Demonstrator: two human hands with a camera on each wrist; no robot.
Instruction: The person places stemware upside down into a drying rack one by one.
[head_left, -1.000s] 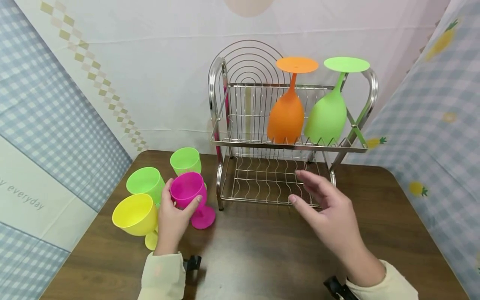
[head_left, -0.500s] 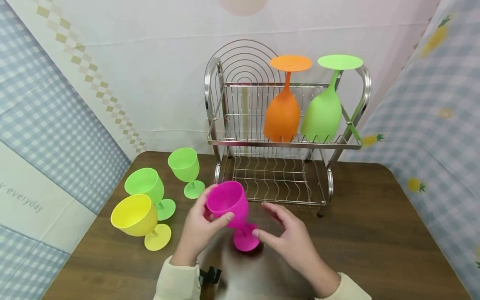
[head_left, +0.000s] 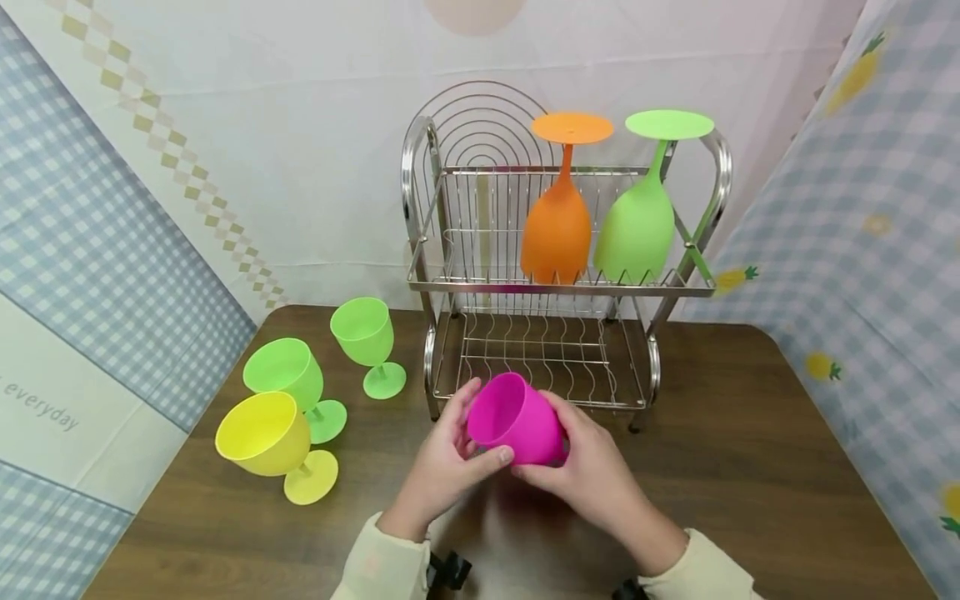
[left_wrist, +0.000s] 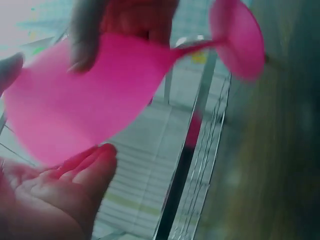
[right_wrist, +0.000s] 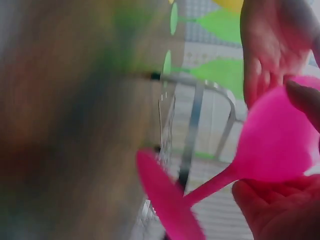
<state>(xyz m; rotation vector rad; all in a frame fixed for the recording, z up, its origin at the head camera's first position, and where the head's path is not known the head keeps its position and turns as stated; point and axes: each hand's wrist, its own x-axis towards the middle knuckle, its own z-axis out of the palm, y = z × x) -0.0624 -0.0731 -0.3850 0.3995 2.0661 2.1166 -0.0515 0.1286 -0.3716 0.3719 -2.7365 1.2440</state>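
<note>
Both hands hold a magenta plastic goblet (head_left: 519, 423) above the table, in front of the rack. It is tipped over, its mouth facing left and up in the head view. My left hand (head_left: 448, 468) grips the bowl near the rim, thumb in front and fingers behind. My right hand (head_left: 592, 471) grips the bowl from the other side, hiding the stem and foot in the head view. In the left wrist view the goblet's foot (left_wrist: 239, 42) shows at upper right; in the right wrist view the stem (right_wrist: 212, 187) and foot point to the lower left.
A two-tier chrome dish rack (head_left: 562, 290) stands behind the hands. On its upper tier an orange goblet (head_left: 557, 233) and a green goblet (head_left: 637, 233) stand upside down. At left stand a yellow goblet (head_left: 266, 437) and two upright green goblets (head_left: 285, 371) on the wooden table (head_left: 750, 467).
My left hand has carried the magenta goblet from the left group to before the rack. My right hand has come leftward and taken hold too. The goblet has tipped from upright towards its side.
</note>
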